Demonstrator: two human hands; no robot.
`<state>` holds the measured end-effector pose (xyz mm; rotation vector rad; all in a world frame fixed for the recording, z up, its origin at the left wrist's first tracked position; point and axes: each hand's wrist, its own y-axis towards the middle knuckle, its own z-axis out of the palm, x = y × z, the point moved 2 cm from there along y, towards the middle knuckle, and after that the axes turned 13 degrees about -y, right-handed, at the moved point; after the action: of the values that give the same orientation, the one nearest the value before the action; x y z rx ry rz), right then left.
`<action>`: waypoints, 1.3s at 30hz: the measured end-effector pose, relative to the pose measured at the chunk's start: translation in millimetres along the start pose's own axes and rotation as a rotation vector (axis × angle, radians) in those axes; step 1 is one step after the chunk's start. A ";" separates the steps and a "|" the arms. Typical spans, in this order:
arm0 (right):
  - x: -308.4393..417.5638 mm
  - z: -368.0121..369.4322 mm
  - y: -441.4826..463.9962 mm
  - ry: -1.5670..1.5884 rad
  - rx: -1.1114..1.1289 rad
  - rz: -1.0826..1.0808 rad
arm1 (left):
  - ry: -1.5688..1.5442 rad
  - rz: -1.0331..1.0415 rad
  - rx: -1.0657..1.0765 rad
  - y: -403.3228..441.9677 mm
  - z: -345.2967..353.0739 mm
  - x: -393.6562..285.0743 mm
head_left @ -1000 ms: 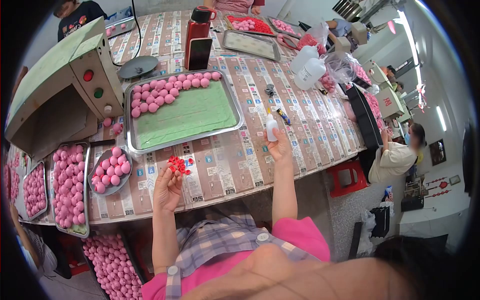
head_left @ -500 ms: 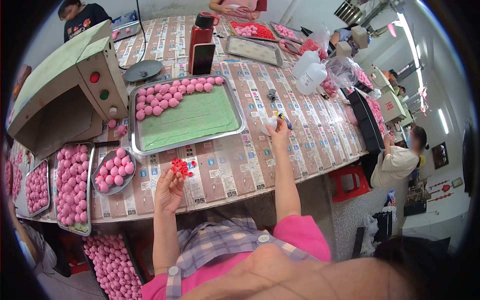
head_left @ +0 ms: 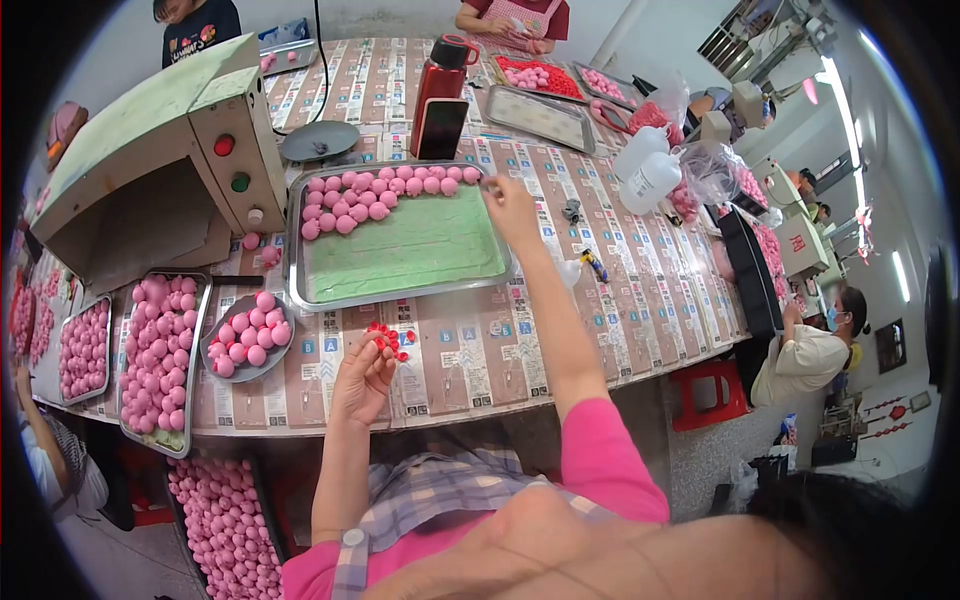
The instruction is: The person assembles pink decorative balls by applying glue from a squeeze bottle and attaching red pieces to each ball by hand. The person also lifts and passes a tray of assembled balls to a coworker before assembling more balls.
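Observation:
My right hand (head_left: 511, 207) reaches over the right rim of a metal tray (head_left: 400, 296), its fingers together beside the last pink ball of the top row; what they hold, if anything, is hidden. The tray has a green lining (head_left: 410, 240) with pink balls (head_left: 350, 207) along its upper left. My left hand (head_left: 364, 378) is pinched closed at the table's near side, against a small pile of red pieces (head_left: 392, 340); what sits between its fingertips is too small to name. A small white bottle (head_left: 570, 271) stands past my right forearm, partly hidden by it.
A machine (head_left: 160, 150) with buttons stands at left, near a plate (head_left: 232, 373) and a tray of pink balls (head_left: 160, 350). Behind the lined tray are a red flask (head_left: 433, 90) and a phone (head_left: 441, 128). White jugs (head_left: 652, 182) stand at right. Other people sit around.
My right hand has let go of the small white bottle and moved up and left to the tray's upper right corner. My left hand stays by the red pieces. The view has shifted slightly.

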<state>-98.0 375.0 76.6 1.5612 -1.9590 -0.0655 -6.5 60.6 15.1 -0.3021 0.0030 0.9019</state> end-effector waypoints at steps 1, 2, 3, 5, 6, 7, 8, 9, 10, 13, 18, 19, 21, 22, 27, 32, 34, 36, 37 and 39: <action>-6.2 17.4 17.9 -0.125 -0.031 -0.010 | -0.004 0.004 -0.008 -1.0 -0.9 -0.5; -10.8 33.5 34.0 -0.248 -0.063 -0.022 | -0.008 0.011 -0.015 -2.4 -2.6 -1.4; -10.6 43.3 42.9 -0.369 -0.093 -0.032 | -0.011 0.018 -0.025 -4.2 -4.4 -2.7; -11.3 57.8 52.5 -0.511 -0.052 -0.029 | -0.015 0.032 -0.037 -6.8 -5.2 -6.1; -10.3 62.7 57.2 -0.584 -0.031 -0.030 | -0.016 0.036 -0.048 -7.6 -5.5 -7.7; -10.7 65.6 60.9 -0.594 -0.021 -0.027 | -0.020 0.040 -0.058 -7.4 -6.0 -9.1; -10.8 65.7 62.6 -0.607 -0.008 -0.025 | -0.025 0.044 -0.077 -6.1 -8.2 -9.9; -11.7 65.3 62.8 -0.619 0.007 -0.022 | -0.028 0.051 -0.068 -5.8 -8.4 -10.4; -13.4 61.1 60.4 -0.542 -0.078 -0.030 | -0.030 0.055 -0.061 -5.2 -7.9 -10.5; 7.6 16.5 31.4 -0.132 -0.198 -0.007 | -0.024 0.046 -0.037 -1.2 -6.7 -9.8; 50.7 -31.3 -96.2 0.958 0.233 0.236 | 0.003 0.008 0.009 5.0 -0.5 -0.5; 55.4 -32.8 -120.9 1.091 0.282 0.299 | 0.027 0.001 0.004 6.0 0.0 2.9; 62.8 -25.1 -155.6 1.362 0.352 0.430 | 0.070 -0.009 -0.010 5.6 0.7 10.5; 67.9 -17.0 -169.6 1.504 0.371 0.501 | 0.100 -0.033 -0.041 3.2 2.5 13.6; 85.5 9.3 -206.4 1.786 0.464 0.675 | 0.199 -0.026 0.012 -3.5 0.9 20.5; 105.2 -1.4 -204.0 1.529 0.379 0.567 | 0.300 0.012 0.040 -9.8 1.5 21.4; 101.9 2.2 -207.2 1.380 0.357 0.427 | 0.383 0.038 0.038 -11.9 6.4 22.6; 103.7 1.1 -208.7 1.268 0.342 0.334 | 0.431 0.057 0.042 -13.4 8.2 23.8; 106.2 -0.5 -209.6 1.231 0.341 0.308 | 0.437 0.065 0.046 -13.8 7.9 24.6; 110.8 -3.5 -209.1 1.147 0.322 0.239 | 0.477 0.083 0.054 -14.3 6.8 24.9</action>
<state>72.8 214.7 42.6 1.0870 -1.2012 1.0471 19.2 73.3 22.2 -0.4632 0.4825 0.8922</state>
